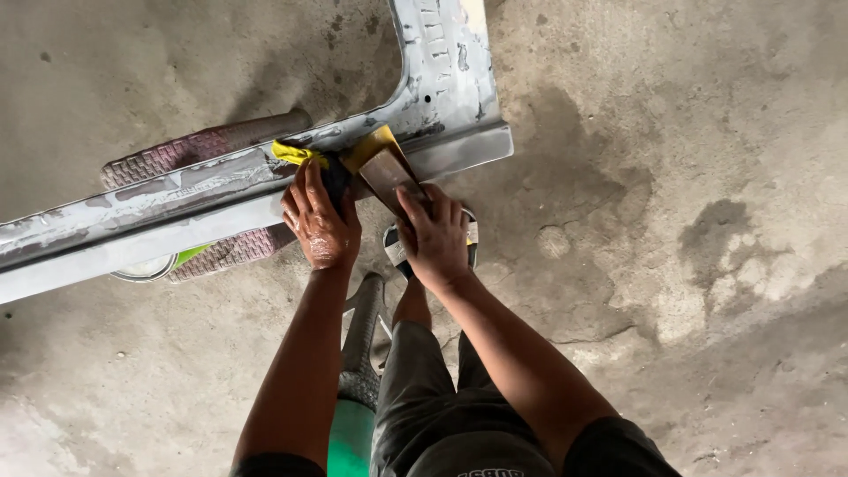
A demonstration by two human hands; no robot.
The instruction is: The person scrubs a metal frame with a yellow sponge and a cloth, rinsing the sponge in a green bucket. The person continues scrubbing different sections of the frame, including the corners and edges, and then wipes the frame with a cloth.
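A long grey car body panel (177, 208), patchy with filler and bare metal, lies across the view and bends upward at the far right. My left hand (320, 223) presses a yellow and dark cloth (305, 155) against the panel's edge. My right hand (437, 237) holds a flat brown sanding sheet (389, 173) with a yellow back, laid against the panel's corner. Both hands look wet and sit close together.
A woven reddish-brown stool (190, 150) supports the panel, with a small round tin (146, 269) under it. My sandalled foot (468, 238) rests on stained concrete floor (671, 221). A green cylinder (352, 442) and a woven seat edge (362, 336) stand by my legs.
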